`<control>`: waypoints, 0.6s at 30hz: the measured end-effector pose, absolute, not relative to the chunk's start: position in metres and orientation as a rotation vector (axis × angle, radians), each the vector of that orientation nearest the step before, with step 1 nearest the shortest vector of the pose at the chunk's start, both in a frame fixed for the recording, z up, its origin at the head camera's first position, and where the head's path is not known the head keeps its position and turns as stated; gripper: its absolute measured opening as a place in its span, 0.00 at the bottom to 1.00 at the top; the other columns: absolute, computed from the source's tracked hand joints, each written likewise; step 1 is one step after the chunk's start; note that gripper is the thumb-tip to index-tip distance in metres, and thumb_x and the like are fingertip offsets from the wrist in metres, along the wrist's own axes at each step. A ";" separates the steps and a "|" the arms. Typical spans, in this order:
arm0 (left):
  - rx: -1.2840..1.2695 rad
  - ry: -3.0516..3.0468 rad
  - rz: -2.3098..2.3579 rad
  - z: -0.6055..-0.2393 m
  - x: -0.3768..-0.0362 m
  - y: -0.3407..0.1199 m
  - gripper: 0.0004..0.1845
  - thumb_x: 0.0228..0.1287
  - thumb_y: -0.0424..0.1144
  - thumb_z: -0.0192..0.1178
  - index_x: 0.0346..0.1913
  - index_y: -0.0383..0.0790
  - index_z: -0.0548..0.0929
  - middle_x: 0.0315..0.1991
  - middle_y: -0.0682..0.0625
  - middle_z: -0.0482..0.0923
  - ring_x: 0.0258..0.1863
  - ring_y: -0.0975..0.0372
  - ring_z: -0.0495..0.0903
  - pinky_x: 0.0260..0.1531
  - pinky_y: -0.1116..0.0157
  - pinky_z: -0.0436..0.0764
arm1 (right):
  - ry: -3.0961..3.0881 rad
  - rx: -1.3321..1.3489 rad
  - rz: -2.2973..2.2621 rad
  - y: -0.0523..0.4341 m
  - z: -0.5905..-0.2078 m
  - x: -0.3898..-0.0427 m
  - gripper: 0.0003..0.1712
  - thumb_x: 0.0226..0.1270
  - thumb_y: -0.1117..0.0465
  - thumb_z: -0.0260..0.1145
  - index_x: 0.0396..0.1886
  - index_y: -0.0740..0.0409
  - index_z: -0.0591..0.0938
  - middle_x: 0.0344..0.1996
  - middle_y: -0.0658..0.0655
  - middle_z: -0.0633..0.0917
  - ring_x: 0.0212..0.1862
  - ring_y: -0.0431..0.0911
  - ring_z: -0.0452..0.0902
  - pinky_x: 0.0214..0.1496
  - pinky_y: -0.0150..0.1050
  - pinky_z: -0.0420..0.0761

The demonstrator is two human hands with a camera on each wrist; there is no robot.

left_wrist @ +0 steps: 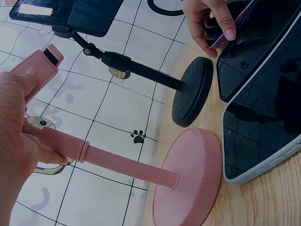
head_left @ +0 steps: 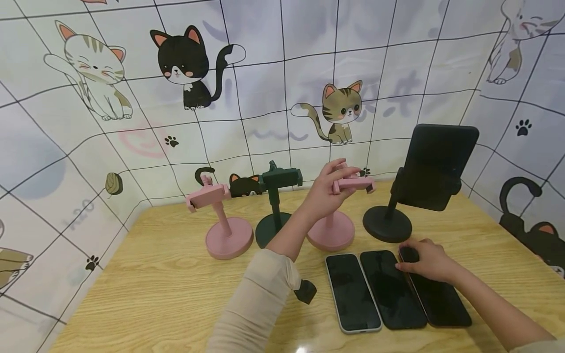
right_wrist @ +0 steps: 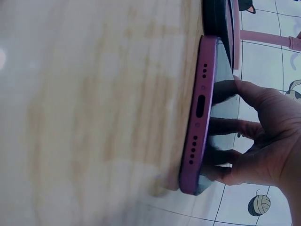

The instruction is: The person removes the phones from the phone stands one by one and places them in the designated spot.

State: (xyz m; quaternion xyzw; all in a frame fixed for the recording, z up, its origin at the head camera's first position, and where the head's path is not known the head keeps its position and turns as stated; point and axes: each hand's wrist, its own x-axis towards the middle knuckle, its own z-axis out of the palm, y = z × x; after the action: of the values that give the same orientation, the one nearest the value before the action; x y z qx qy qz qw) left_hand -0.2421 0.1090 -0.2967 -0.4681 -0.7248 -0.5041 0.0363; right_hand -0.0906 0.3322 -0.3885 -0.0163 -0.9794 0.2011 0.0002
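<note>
My left hand holds the upper part of a pink phone stand. In the left wrist view its thumb lies on the pink clamp, with fingers around the neck behind. The stand's round base rests on the table. My right hand grips the top end of the rightmost phone, fingers and thumb at its edges. That phone lies screen up and has a purple-pink frame, which shows in the right wrist view. Beside it lie a dark phone and a white-edged phone.
A black stand holding an upright black phone stands behind the right hand. Left of the held stand are a dark green stand and another pink stand. A cat-patterned cloth covers the walls around the wooden table.
</note>
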 end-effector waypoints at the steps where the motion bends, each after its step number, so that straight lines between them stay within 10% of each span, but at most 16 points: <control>1: -1.437 -2.225 -1.562 -0.297 -0.242 0.109 0.21 0.57 0.34 0.60 0.56 0.43 0.76 0.66 0.52 0.54 0.63 0.63 0.60 0.55 0.69 0.66 | -3.075 -0.046 0.632 0.332 -0.389 -0.090 0.32 0.48 0.48 0.69 0.46 0.68 0.75 0.40 0.69 0.77 0.45 0.67 0.66 0.41 0.62 0.64; 18: -1.288 -2.096 -1.871 -0.303 -0.232 0.114 0.21 0.55 0.31 0.62 0.54 0.40 0.77 0.69 0.60 0.47 0.63 0.68 0.57 0.54 0.70 0.67 | -3.084 -0.043 0.607 0.331 -0.388 -0.089 0.34 0.50 0.48 0.69 0.46 0.73 0.74 0.39 0.70 0.76 0.44 0.68 0.66 0.41 0.60 0.67</control>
State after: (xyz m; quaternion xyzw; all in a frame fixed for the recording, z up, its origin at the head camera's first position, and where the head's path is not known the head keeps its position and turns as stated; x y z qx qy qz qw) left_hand -0.2318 0.1142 -0.3028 -0.4166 -0.6780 -0.6051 0.0257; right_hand -0.0891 0.3310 -0.3883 -0.0138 -0.9811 0.1932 -0.0009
